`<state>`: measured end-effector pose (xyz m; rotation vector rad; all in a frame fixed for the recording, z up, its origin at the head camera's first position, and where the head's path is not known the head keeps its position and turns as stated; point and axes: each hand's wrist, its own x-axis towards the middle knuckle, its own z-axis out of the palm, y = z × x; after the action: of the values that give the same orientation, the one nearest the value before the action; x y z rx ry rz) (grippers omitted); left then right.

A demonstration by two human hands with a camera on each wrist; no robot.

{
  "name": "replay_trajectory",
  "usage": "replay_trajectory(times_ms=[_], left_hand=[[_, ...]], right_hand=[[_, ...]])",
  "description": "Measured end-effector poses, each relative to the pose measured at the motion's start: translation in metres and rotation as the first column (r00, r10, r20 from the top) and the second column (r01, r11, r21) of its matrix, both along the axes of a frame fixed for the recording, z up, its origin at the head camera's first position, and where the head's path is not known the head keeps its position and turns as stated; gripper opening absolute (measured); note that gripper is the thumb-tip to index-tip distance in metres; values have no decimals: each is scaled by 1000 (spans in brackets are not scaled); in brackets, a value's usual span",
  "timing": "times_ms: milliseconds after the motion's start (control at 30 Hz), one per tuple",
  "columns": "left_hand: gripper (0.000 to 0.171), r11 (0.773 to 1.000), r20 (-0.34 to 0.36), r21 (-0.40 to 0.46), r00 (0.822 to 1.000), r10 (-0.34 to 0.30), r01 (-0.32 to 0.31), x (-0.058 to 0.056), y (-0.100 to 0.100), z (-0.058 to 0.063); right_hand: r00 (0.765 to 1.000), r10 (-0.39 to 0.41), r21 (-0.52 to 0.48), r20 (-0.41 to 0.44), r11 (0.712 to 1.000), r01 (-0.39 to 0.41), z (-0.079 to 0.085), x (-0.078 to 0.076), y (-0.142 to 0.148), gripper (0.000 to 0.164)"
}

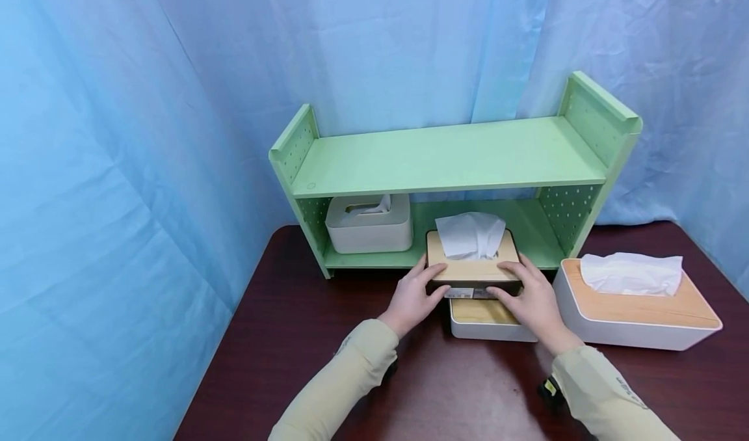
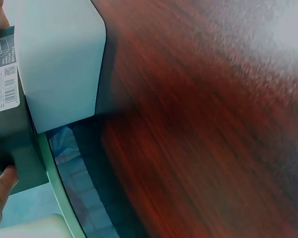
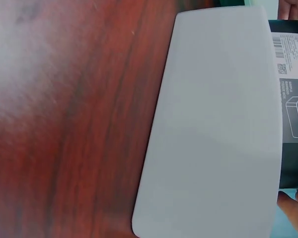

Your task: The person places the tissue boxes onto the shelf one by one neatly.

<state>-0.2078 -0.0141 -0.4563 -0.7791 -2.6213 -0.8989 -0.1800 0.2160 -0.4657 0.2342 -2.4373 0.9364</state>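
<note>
A black tissue box with a pale wooden lid and a white tissue standing up is held at the front of the lower shelf. My left hand grips its left end, thumb on the labelled front face. At the other end my right hand grips it the same way. Just in front, a white tissue box with a wooden top sits on the table, partly covered by the black box in the head view. In the right wrist view, the white box hides part of the black box's label.
A green two-tier shelf stands at the back of the dark red table. On its lower tier, at the left, is a white tissue box. A larger white tissue box with a wooden lid stands beside my right hand. Blue curtains hang behind.
</note>
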Motion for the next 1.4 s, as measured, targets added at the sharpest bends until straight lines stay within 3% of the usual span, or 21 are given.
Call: replay_trajectory(times_ms=[300,567,667,767,1000,1067,1200,1300,1400], left_hand=[[40,999,8,-36,1000,26,-26,-11,6,4],[42,996,73,-54,995,70,-66,-19,13,2],[45,993,79,-99,994,70,-63,-18,12,2],[50,984,39,-171,998,56,-48,-12,9,2],[56,939,-113,-344,993,-33,-7,11,2,3],[56,917,-120,-398,991,-56,4,18,1,3],[57,862,-117,-507,990,-75,5,30,0,1],[58,832,-135,-555,988,-70,-17,34,1,0],[58,824,-136,-566,989,-55,-32,34,2,0]], right_hand=[[999,-6,21,33,1000,5,2,-11,3,47],[996,-4,43,84,999,0,6,-16,5,48],[996,7,63,88,998,-13,7,-15,6,50],[999,28,90,30,995,-30,7,-9,8,50],[975,113,187,-193,979,-77,3,13,12,42],[971,129,218,-201,972,-83,-1,19,14,46],[972,132,270,-194,960,-76,-7,26,15,71],[972,125,290,-201,955,-63,-9,27,15,72],[974,111,307,-197,951,-46,-9,27,16,65]])
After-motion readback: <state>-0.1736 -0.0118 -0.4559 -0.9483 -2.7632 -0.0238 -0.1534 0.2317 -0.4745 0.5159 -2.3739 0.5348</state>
